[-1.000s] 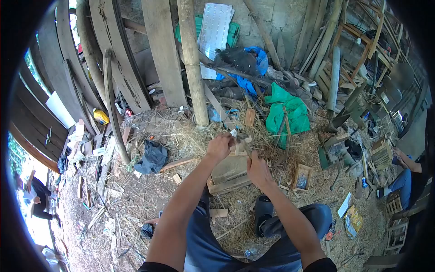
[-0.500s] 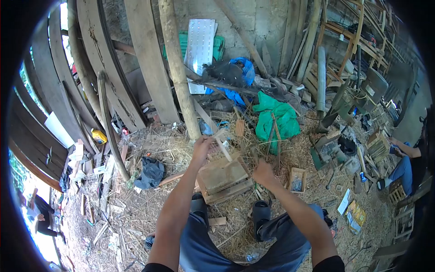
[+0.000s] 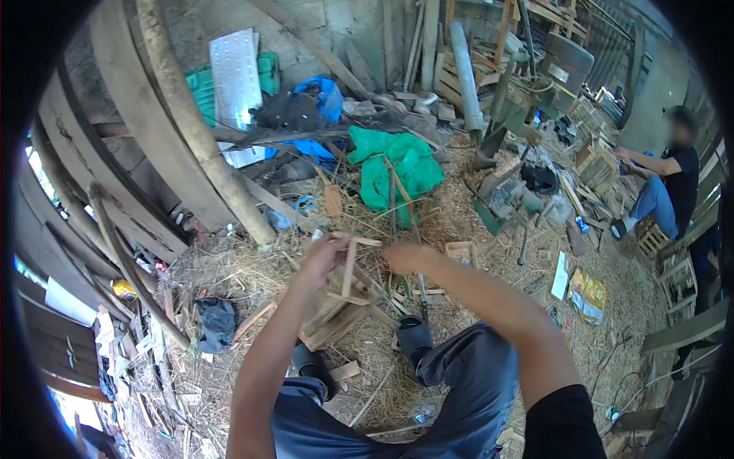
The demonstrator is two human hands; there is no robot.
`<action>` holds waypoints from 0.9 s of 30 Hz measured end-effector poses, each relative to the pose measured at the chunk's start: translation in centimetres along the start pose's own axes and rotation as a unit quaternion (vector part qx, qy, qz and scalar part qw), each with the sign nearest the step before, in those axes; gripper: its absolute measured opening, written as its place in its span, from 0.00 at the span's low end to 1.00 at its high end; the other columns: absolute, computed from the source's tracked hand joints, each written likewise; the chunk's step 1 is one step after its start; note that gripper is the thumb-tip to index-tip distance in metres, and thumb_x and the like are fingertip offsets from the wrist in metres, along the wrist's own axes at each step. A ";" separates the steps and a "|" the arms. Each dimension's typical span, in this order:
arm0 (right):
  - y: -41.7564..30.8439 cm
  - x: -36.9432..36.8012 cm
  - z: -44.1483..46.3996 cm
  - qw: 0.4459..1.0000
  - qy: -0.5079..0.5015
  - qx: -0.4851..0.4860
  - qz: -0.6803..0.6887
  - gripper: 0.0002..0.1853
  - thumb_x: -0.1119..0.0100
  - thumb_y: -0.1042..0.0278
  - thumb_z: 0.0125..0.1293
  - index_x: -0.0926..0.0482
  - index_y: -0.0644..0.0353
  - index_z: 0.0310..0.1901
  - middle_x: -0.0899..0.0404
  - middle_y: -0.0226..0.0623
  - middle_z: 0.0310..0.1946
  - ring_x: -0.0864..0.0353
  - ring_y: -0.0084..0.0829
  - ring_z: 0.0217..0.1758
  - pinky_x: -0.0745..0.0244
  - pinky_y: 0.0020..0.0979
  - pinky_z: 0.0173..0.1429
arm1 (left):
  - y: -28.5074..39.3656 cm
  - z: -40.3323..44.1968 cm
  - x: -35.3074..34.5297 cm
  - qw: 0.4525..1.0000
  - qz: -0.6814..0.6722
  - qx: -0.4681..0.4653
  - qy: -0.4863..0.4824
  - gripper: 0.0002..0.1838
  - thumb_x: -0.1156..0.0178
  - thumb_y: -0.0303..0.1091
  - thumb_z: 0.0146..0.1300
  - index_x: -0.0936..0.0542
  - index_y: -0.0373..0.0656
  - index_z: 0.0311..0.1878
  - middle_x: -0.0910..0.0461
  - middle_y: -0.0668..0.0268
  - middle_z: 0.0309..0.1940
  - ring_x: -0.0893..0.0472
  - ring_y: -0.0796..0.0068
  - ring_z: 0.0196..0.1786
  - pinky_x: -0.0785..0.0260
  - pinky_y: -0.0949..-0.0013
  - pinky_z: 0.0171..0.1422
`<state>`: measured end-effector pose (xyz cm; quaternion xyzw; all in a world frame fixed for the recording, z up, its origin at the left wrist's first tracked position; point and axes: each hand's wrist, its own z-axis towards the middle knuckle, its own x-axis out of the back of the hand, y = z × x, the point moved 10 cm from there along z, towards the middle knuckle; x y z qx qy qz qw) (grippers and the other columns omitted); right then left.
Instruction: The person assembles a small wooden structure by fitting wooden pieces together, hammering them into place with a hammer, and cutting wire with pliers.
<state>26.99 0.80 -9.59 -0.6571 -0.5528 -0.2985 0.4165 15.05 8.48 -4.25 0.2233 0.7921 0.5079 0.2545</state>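
My left hand (image 3: 327, 260) is closed around a corner of a small frame of thin wooden strips (image 3: 349, 269), held above a wooden block (image 3: 325, 317). The frame is tilted, with one strip pointing towards my right hand. My right hand (image 3: 404, 258) is closed close to the end of the upper strip; whatever it grips is hidden by the fingers. The wooden block rests on the straw-covered ground between my feet.
A small wooden box (image 3: 461, 252) lies beyond my right forearm. Green sacking (image 3: 394, 164) is heaped ahead. A black plastic bag (image 3: 216, 323) lies to the left, a yellow packet (image 3: 587, 297) to the right. Another person (image 3: 673, 176) sits at far right. Wooden posts (image 3: 206, 145) stand at left.
My view has swung to the right. The wooden strips at my left hand have turned and now show as a frame. My right hand has come closer to my left.
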 end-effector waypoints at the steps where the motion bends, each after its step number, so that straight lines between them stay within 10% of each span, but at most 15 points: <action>1: 2.2 -0.4 -0.7 0.999 -0.024 0.004 -0.027 0.11 0.44 0.73 0.54 0.19 0.65 0.39 0.18 0.52 0.40 0.18 0.48 0.44 0.23 0.46 0.44 | -1.5 1.3 -2.5 0.996 0.055 0.014 -0.062 0.18 0.41 0.39 0.65 0.28 0.39 0.52 0.21 0.66 0.39 0.22 0.76 0.40 0.30 0.71 0.44; 8: 11.1 -8.8 -3.6 0.945 0.109 -0.027 0.306 0.11 0.49 0.70 0.55 0.22 0.65 0.36 0.20 0.56 0.32 0.20 0.52 0.41 0.26 0.48 0.46 | -9.4 7.3 -7.3 0.998 -0.014 0.057 -0.022 0.20 0.38 0.37 0.63 0.28 0.38 0.54 0.20 0.65 0.40 0.21 0.77 0.41 0.30 0.72 0.44; 16: 9.7 -18.8 5.3 0.942 0.195 -0.234 0.144 0.38 0.46 0.50 0.63 0.48 0.60 0.69 0.40 0.58 0.62 0.42 0.53 0.67 0.37 0.51 0.63 | -11.7 11.7 -5.5 0.997 -0.042 -0.065 0.007 0.19 0.36 0.35 0.62 0.27 0.37 0.52 0.19 0.65 0.39 0.21 0.78 0.41 0.29 0.72 0.46; 20: 8.5 -19.6 6.7 0.958 0.041 -0.245 0.144 0.43 0.46 0.46 0.62 0.52 0.63 0.70 0.44 0.56 0.64 0.40 0.51 0.67 0.32 0.46 0.61 | -12.9 12.0 -5.4 0.997 -0.002 -0.080 0.010 0.16 0.36 0.33 0.62 0.26 0.38 0.50 0.20 0.67 0.40 0.22 0.80 0.41 0.29 0.73 0.47; 27: 11.4 -17.6 5.4 0.928 0.107 -0.306 0.183 0.49 0.40 0.46 0.58 0.55 0.62 0.71 0.41 0.53 0.63 0.39 0.47 0.66 0.30 0.46 0.58 | -10.3 11.2 -6.4 0.996 0.033 -0.083 0.012 0.16 0.37 0.35 0.63 0.26 0.40 0.50 0.19 0.67 0.38 0.21 0.81 0.41 0.29 0.75 0.48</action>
